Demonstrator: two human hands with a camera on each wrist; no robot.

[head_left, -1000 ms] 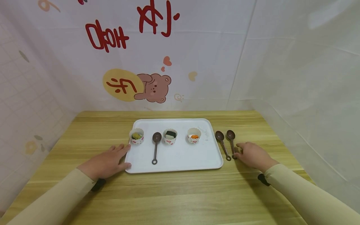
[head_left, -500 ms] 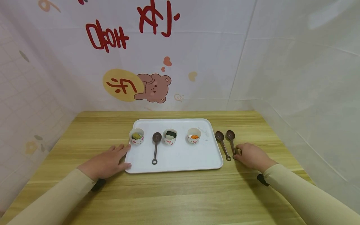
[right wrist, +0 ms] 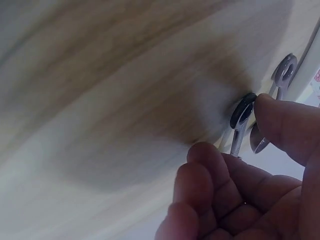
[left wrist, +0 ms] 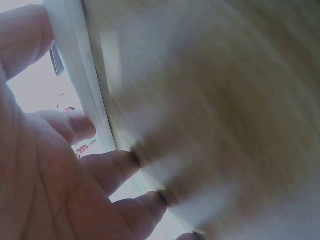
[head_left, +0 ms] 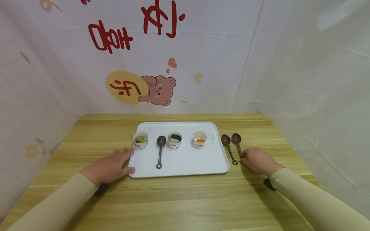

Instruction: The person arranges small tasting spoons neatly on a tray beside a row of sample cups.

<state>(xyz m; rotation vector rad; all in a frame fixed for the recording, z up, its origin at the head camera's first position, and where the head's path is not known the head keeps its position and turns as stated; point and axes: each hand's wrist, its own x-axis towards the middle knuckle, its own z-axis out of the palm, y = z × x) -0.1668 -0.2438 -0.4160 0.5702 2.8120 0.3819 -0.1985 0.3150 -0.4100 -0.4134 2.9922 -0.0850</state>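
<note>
step in hand looks like the right hand (head_left: 258, 159) taking up the outer spoon (head_left: 237, 138) by its handle end. grip there is narrow: thumb on the end ring (right wrist: 239, 112), fingers curled in round the handle from the other side; how firm, can't tell. bowl of that spoon points away from the person, ahead and a bit left of the grip, seemingly flat on the table (head_left: 188, 205).

inner spoon (head_left: 226, 140) lies just left of the grip, between it and the white tray (head_left: 190, 163), not held. left hand (head_left: 110, 165) is spread, grips nothing, fingers and thumb resting at the tray's left edge, likely steadying it.

on the tray, left of the right-hand grip: right cup (head_left: 199, 144) with orange bits, then middle cup (head_left: 174, 146) with a black-and-white piece, then tray spoon (head_left: 161, 141), handle toward the person, then left cup (head_left: 141, 145) with greenish stuff, nearest the left hand.

next move probably calls for a firmer pinch at the ring and a lift straight up, so the inner spoon isn't dragged, left hand kept light on the tray.
</note>
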